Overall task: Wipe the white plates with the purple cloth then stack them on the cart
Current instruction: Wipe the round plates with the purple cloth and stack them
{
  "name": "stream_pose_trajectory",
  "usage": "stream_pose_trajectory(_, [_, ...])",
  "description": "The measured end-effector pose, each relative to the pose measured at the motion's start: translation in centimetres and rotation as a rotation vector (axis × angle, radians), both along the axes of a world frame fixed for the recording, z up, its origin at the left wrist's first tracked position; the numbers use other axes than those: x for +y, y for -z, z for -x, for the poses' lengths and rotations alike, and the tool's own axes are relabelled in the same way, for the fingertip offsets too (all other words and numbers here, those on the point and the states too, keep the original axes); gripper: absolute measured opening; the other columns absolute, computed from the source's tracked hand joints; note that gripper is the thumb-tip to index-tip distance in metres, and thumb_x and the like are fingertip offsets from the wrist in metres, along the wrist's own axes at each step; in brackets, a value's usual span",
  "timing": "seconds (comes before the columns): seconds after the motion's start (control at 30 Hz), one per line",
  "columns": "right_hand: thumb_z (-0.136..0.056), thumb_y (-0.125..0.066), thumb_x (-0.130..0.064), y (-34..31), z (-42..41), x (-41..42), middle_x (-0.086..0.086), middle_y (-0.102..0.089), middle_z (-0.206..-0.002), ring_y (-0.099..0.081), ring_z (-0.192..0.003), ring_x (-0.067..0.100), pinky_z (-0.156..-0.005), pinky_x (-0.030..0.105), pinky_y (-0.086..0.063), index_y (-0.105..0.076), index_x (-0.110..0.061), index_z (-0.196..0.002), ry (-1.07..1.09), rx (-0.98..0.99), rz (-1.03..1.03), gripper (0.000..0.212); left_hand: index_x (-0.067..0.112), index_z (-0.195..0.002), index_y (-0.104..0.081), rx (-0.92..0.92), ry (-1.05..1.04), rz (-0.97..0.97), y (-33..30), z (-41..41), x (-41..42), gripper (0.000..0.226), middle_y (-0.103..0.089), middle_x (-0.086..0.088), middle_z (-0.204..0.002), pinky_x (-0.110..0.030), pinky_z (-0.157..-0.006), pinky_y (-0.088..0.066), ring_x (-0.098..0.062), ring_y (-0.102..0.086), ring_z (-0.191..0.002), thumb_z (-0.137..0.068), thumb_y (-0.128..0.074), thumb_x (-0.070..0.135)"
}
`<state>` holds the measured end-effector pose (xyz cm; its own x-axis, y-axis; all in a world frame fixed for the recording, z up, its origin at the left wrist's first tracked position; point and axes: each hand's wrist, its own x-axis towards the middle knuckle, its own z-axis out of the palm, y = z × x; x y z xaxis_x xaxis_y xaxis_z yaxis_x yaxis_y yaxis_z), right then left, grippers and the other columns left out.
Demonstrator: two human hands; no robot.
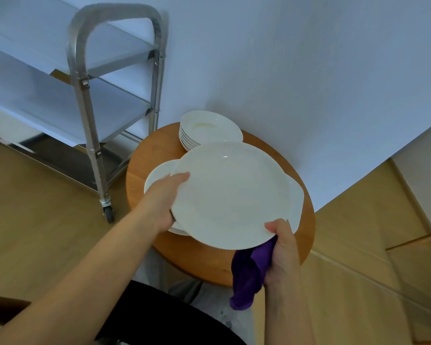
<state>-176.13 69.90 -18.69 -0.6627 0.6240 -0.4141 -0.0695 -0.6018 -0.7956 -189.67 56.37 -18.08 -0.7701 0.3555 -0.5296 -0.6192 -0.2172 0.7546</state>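
You are holding a large round white plate [230, 192] looking like glossy, smooth glazed ceramic, plus a soft, matt purple cloth [249, 277]. The round wooden tabletop [144, 170] is showing a smooth satin finish; the cart [85, 78] is gleaming as brushed metal.

A round wooden table [144, 168] stands on wood flooring [35, 207] against a white wall [309, 70].

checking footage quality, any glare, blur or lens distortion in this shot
Head view: wide-angle bending shows in the cart frame and wall edges; a small glare spot sits on the held plate; the cart handle looks smeared; light is soft and even, shadows faint; the purple cloth stays fairly sharp.
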Motion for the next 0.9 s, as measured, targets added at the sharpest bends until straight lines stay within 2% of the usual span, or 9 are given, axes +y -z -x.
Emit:
stream_pose_trajectory(0.03, [-0.063,-0.065,-0.009,-0.1,0.0,0.0,0.005,-0.071,-0.096,-0.065,-0.09,0.026,-0.075,0.038,-0.053,-0.064,-0.018,-0.098,-0.007,-0.036,-0.051,0.036,0.024,-0.122,-0.049,-0.175,-0.028,-0.103,0.1,0.1,-0.3,0.035,-0.065,-0.008,-0.108,-0.039,-0.057,-0.056,-0.028,-0.063,-0.091,-0.09,-0.062,0.02])
stream_pose_trajectory(0.1, [-0.078,-0.069,-0.019,0.0,0.1,0.3,-0.001,-0.072,-0.097,-0.068,-0.088,0.02,-0.071,0.035,-0.055,-0.064,-0.027,-0.1,0.075,-0.136,-0.22,0.024,0.023,-0.118,-0.05,-0.236,-0.074,-0.121,0.7,0.2,-0.6,0.031,-0.067,-0.008,-0.1,-0.04,-0.049,-0.054,-0.029,-0.065,-0.085,-0.09,-0.062,0.024])
stream_pose_trajectory(0.27, [-0.082,-0.046,-0.053,-1.6,0.7,1.7,-0.022,-0.056,-0.118,-0.054,-0.109,0.004,-0.092,0.036,-0.05,-0.047,-0.058,-0.108,0.394,-0.226,-0.967,0.027,0.033,-0.118,-0.046,-0.052,-0.074,-0.017,0.9,-0.3,-0.2,0.03,-0.062,-0.002,-0.108,-0.041,-0.069,-0.051,-0.026,-0.059,-0.099,-0.093,-0.045,0.05])
stream_pose_trajectory(0.33, [-0.087,-0.047,-0.044,-1.8,2.0,1.1,-0.027,-0.048,-0.124,-0.043,-0.11,-0.009,-0.092,0.012,-0.039,-0.041,-0.052,-0.124,0.246,-0.235,-1.292,0.039,0.035,-0.109,-0.047,0.0,-0.058,0.015,0.7,-1.1,0.3,0.024,-0.061,0.001,-0.106,-0.045,-0.085,-0.05,-0.026,-0.057,-0.103,-0.093,-0.043,0.053])
stream_pose_trajectory(0.4, [-0.09,-0.056,-0.03,-0.9,3.7,0.5,-0.013,-0.044,-0.133,-0.035,-0.117,-0.002,-0.092,0.009,-0.037,-0.034,-0.031,-0.14,0.059,-0.345,-1.507,0.055,0.037,-0.097,-0.05,0.048,-0.03,0.001,0.2,-2.1,0.9,0.019,-0.061,0.004,-0.103,-0.045,-0.088,-0.049,-0.024,-0.057,-0.101,-0.092,-0.042,0.053])
stream_pose_trajectory(0.5, [-0.091,-0.06,-0.026,0.0,5.1,-0.3,-0.003,-0.042,-0.141,-0.037,-0.128,0.017,-0.101,0.029,-0.037,-0.034,-0.026,-0.141,-0.032,-0.448,-1.433,0.056,0.042,-0.088,-0.052,0.125,-0.028,-0.013,-0.3,-3.1,1.4,0.017,-0.063,0.005,-0.102,-0.043,-0.088,-0.05,-0.021,-0.06,-0.098,-0.093,-0.04,0.052])
stream_pose_trajectory(0.57, [-0.089,-0.061,-0.027,0.3,5.2,-1.4,-0.005,-0.046,-0.137,-0.041,-0.121,0.012,-0.097,0.024,-0.036,-0.037,-0.028,-0.138,-0.098,-0.352,-1.431,0.054,0.041,-0.092,-0.055,0.143,-0.036,-0.046,-0.4,-2.9,1.3,0.018,-0.066,0.001,-0.104,-0.044,-0.087,-0.052,-0.023,-0.062,-0.099,-0.094,-0.039,0.05])
stream_pose_trajectory(0.7, [-0.087,-0.056,-0.022,1.4,4.4,-3.9,-0.005,-0.055,-0.133,-0.047,-0.114,0.016,-0.095,0.025,-0.04,-0.048,-0.024,-0.134,-0.484,-0.203,-1.761,0.047,0.033,-0.093,-0.059,0.093,-0.08,-0.059,0.0,-1.7,1.0,0.024,-0.068,-0.005,-0.101,-0.045,-0.086,-0.053,-0.026,-0.063,-0.098,-0.094,-0.042,0.051])
stream_pose_trajectory(0.9, [-0.088,-0.054,-0.019,1.1,3.3,-1.9,-0.013,-0.05,-0.134,-0.037,-0.113,0.006,-0.091,0.015,-0.029,-0.048,-0.03,-0.132,-0.823,-0.292,-1.761,0.045,0.026,-0.117,-0.057,-0.017,-0.118,-0.086,2.1,-0.5,-0.2,0.034,-0.07,-0.007,-0.106,-0.043,-0.075,-0.057,-0.029,-0.067,-0.096,-0.094,-0.044,0.048])
